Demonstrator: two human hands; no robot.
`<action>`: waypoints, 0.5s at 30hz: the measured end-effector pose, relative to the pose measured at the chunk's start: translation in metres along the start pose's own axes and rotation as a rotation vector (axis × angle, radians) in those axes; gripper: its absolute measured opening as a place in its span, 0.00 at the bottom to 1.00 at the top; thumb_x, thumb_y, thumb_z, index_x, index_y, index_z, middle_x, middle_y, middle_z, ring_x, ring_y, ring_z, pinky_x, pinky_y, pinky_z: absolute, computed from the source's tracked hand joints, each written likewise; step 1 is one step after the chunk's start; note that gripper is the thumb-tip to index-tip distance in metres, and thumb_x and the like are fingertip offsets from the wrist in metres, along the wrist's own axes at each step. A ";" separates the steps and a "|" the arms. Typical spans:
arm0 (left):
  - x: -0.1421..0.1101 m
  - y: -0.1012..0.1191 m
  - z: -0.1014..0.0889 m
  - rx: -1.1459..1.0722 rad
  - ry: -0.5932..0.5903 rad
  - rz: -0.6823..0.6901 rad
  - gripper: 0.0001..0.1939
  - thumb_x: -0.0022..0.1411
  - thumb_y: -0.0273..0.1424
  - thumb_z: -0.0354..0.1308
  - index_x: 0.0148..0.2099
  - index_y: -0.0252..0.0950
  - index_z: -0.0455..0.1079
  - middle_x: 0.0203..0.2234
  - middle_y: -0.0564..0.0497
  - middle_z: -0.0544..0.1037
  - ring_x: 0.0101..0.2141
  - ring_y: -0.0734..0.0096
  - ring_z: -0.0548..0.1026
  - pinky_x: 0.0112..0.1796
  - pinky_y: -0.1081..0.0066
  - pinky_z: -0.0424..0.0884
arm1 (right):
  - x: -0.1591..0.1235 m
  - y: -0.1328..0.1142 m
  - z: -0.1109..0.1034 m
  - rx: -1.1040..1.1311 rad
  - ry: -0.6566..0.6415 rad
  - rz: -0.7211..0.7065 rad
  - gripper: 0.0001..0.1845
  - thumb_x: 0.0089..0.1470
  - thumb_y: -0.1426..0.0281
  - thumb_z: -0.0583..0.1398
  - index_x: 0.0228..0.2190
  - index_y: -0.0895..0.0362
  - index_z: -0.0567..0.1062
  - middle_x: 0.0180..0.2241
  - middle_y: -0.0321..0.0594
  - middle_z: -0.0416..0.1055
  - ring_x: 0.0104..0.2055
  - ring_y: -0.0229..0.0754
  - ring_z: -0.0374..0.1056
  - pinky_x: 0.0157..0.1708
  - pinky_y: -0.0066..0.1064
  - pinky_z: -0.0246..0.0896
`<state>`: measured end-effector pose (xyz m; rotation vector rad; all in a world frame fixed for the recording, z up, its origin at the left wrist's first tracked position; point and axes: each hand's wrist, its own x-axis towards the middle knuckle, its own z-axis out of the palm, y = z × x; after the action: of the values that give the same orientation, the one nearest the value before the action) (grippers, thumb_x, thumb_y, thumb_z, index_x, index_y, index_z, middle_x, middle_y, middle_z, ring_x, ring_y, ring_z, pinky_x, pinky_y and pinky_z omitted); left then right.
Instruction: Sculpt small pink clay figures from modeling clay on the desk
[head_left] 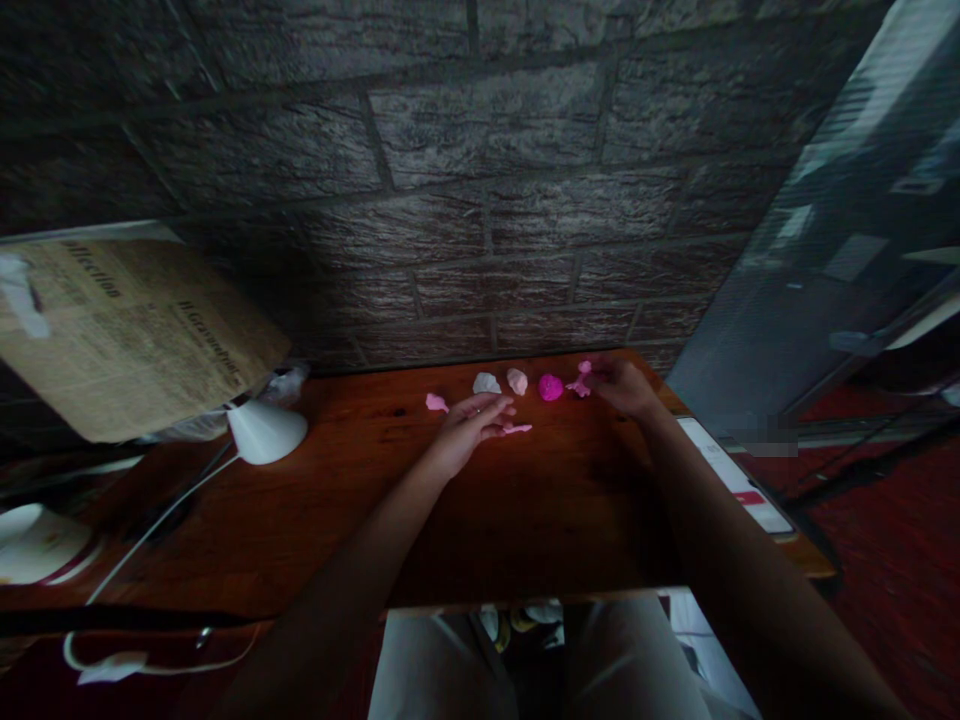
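Observation:
My left hand (471,427) lies on the brown wooden table (525,510), fingers stretched toward a thin pink clay strip (517,429) at its fingertips. My right hand (622,386) is closed in a pinch on a pink clay figure (580,381) near the far edge. Between the hands sit a round magenta clay ball (550,387), a pale pinkish lump (517,381) and a white lump (486,384). A small pink clay piece (436,403) lies to the left of my left hand.
A white desk lamp head (265,431) with its cable rests on the table's left part. A newspaper-print sheet (127,330) leans at the left. A brick wall (480,200) rises right behind the table. A phone-like device (739,487) lies at the right edge.

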<state>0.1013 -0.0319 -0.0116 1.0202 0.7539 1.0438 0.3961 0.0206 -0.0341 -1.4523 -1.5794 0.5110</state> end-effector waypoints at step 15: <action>-0.001 0.001 0.001 -0.004 0.003 0.010 0.19 0.49 0.40 0.77 0.38 0.33 0.79 0.33 0.49 0.82 0.29 0.76 0.77 0.34 0.73 0.73 | -0.002 -0.010 0.000 0.125 -0.051 0.026 0.08 0.45 0.68 0.63 0.32 0.51 0.78 0.27 0.37 0.81 0.33 0.48 0.78 0.37 0.38 0.73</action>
<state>0.1017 -0.0334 -0.0098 1.0202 0.7495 1.0546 0.3899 0.0162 -0.0267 -1.3764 -1.5416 0.6546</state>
